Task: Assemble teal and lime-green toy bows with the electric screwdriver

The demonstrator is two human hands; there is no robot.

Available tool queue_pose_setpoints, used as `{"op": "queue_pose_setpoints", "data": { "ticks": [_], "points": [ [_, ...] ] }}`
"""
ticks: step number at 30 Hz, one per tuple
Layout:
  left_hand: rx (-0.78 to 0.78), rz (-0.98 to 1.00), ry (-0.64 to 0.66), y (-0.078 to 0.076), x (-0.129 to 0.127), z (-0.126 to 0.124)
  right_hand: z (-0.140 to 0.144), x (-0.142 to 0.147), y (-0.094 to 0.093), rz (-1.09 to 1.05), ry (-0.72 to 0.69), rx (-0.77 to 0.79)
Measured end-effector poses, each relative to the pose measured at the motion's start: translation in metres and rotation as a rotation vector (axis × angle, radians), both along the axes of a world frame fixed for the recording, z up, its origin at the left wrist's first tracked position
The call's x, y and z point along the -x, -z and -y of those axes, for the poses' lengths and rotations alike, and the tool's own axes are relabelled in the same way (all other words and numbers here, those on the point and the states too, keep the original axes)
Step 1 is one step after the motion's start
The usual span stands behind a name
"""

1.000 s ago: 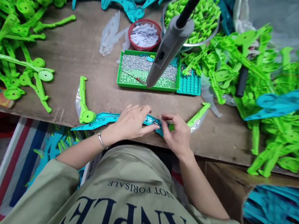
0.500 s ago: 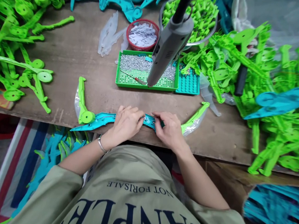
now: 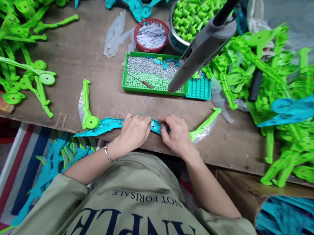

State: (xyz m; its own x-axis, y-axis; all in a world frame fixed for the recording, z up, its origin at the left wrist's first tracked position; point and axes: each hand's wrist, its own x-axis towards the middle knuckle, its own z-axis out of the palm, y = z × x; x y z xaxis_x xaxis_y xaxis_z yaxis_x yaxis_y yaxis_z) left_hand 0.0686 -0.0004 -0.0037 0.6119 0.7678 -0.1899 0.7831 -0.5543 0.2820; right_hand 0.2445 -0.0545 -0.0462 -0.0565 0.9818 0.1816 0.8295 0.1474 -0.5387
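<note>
A toy bow lies along the table's near edge, with a blue body (image 3: 109, 124), a green limb (image 3: 85, 101) at the left and another green limb (image 3: 207, 123) at the right. Clear film-like pieces edge both limbs. My left hand (image 3: 136, 130) is closed over the blue body just left of its middle. A tiny teal piece (image 3: 139, 114) shows right by its knuckles. My right hand (image 3: 177, 135) has its fingers curled down onto the body right of the middle. Its fingertips are partly hidden, and any small part under them cannot be made out.
A grey powered screwdriver (image 3: 196, 50) hangs above a green tray (image 3: 153, 91) of screws, where a small screwdriver (image 3: 148, 84) lies. Behind are a red basket (image 3: 137, 45) and a metal bowl (image 3: 176, 41) of green pieces. Green parts pile up left (image 3: 19, 30) and right (image 3: 277, 105).
The hanging screwdriver has swung to the right, baring more of the bowl and tray. The tiny teal piece now shows by my left hand. Both hands stay on the bow, with slight finger shifts.
</note>
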Motion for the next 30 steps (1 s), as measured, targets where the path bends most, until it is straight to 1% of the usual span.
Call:
{"op": "queue_pose_setpoints", "data": {
  "ticks": [4, 7, 9, 10, 12, 16, 20, 23, 26, 30],
  "points": [
    [0.026, 0.015, -0.023, 0.001, -0.001, -0.004, 0.007, 0.000, -0.009, -0.006, -0.027, -0.029],
    [0.085, 0.021, -0.069, 0.000, 0.000, -0.010, 0.017, 0.004, -0.015, 0.023, -0.141, -0.064],
    [0.137, 0.018, -0.096, -0.002, 0.000, -0.015, 0.023, 0.009, -0.015, 0.074, -0.207, -0.090],
    [0.157, 0.017, -0.105, -0.002, 0.001, -0.017, 0.025, 0.011, -0.013, 0.097, -0.214, -0.101],
    [0.173, 0.023, -0.113, -0.003, 0.002, -0.020, 0.027, 0.014, -0.006, 0.107, -0.189, -0.114],
    [0.141, 0.059, -0.081, -0.001, 0.007, -0.022, 0.021, 0.016, 0.006, -0.005, -0.088, -0.112],
    [0.129, 0.055, -0.015, 0.001, 0.011, -0.023, 0.015, 0.017, 0.009, -0.075, 0.021, -0.114],
    [0.141, 0.072, 0.049, 0.000, 0.014, -0.024, 0.013, 0.020, 0.010, -0.094, 0.060, -0.102],
    [0.157, 0.072, 0.095, -0.001, 0.016, -0.025, 0.011, 0.020, 0.012, -0.062, 0.050, -0.084],
    [0.194, 0.064, 0.103, 0.000, 0.017, -0.026, 0.007, 0.013, 0.015, -0.006, -0.052, -0.075]
  ]
}}
